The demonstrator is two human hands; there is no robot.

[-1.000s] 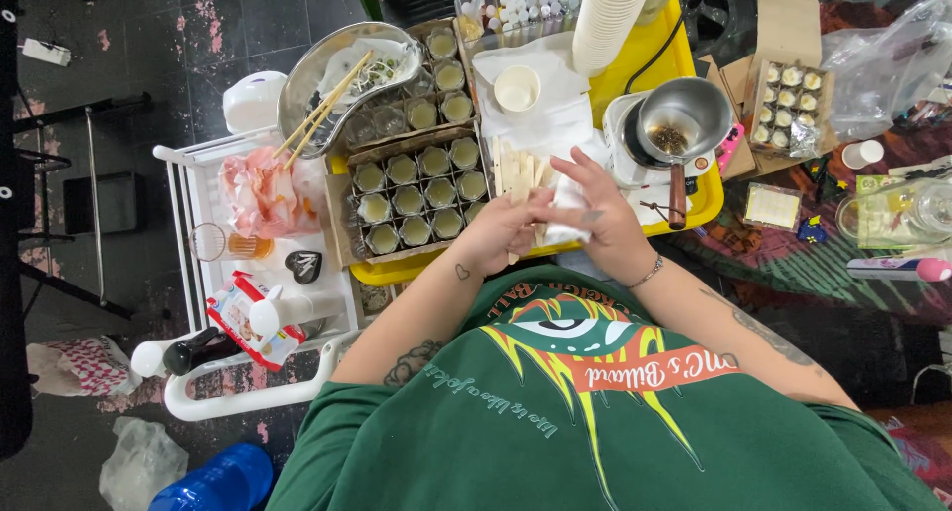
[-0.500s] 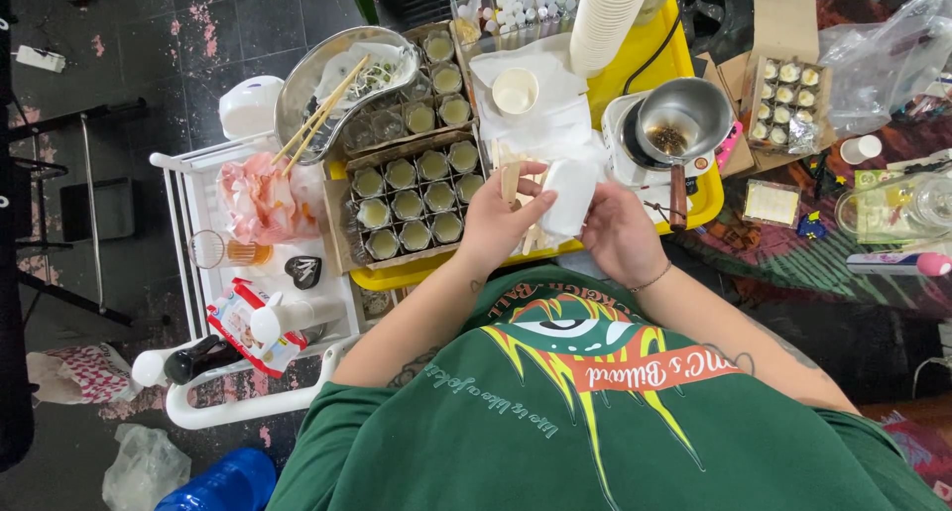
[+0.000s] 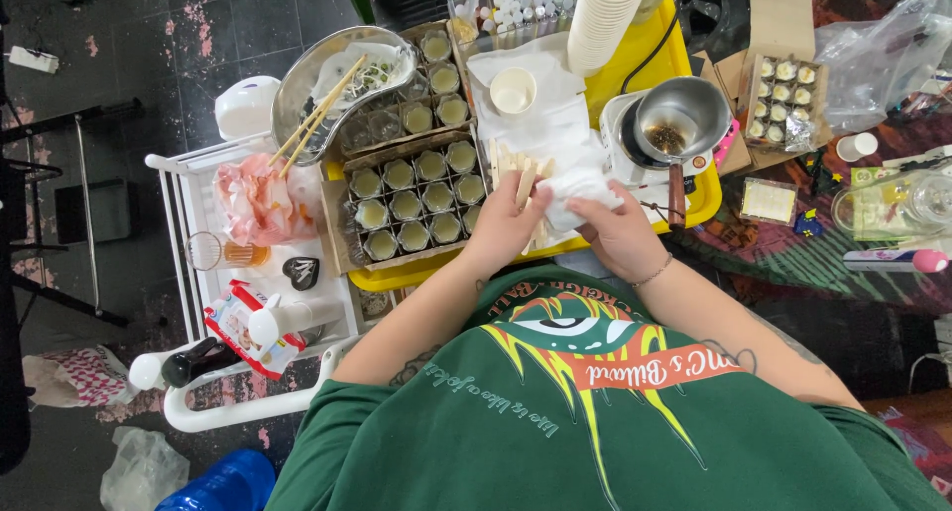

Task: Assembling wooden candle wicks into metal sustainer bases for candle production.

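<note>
Wooden stick [image 3: 525,186] sits pinched in our left hand [image 3: 504,226], right at the near edge of the yellow tray [image 3: 635,50]. White tissue [image 3: 578,189] is now crumpled and wrapped against it by our right hand [image 3: 620,235]; half a second ago that tissue stood up as a flat sheet between both hands, so we judge we've gone from unfolding to wiping. Left fingers closed on the stick, right fingers closed round the tissue. Largest to smallest nearby: tray, cardboard crate of filled glass jars [image 3: 416,196] at its left edge, steel pot [image 3: 684,114] at its right edge, spare sticks lying just under our hands. Nothing else on the tray shifted.
</note>
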